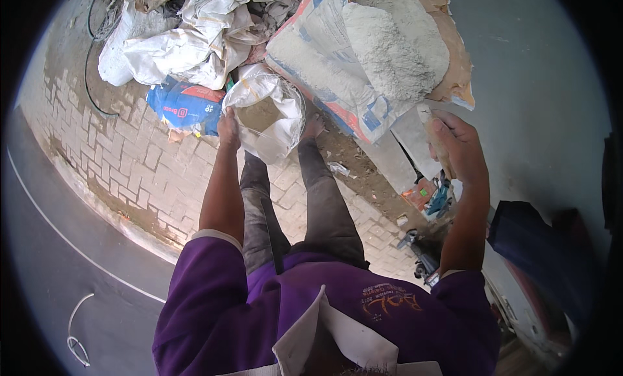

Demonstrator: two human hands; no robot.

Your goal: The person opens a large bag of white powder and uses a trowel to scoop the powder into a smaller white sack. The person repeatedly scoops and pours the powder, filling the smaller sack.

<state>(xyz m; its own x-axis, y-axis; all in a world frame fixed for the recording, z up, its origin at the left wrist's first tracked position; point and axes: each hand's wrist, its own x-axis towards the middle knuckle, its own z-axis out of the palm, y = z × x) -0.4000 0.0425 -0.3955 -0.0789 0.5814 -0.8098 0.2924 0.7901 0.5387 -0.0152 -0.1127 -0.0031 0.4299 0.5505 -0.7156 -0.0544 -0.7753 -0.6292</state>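
My left hand [229, 128] is closed on the left rim of an open white woven sack [291, 103], which stands upright by my feet. Inside the sack lies grey-brown powder [258, 115]. My right hand [459, 145], out to the right, is wrapped round a dusty tan elongated piece [439, 142], perhaps a tool handle; its kind is not clear. Just beyond that hand, a torn-open paper bag [318, 45] lies on a raised surface with a heap of pale grey powder [396, 51] on it.
Crumpled white sacks [195, 45] pile up at the far left, with a blue and red bag [185, 107] nearer. Paving bricks [130, 139] cover the ground. A grey wall [532, 97] rises at the right. A teal tool [439, 197] lies below my right hand.
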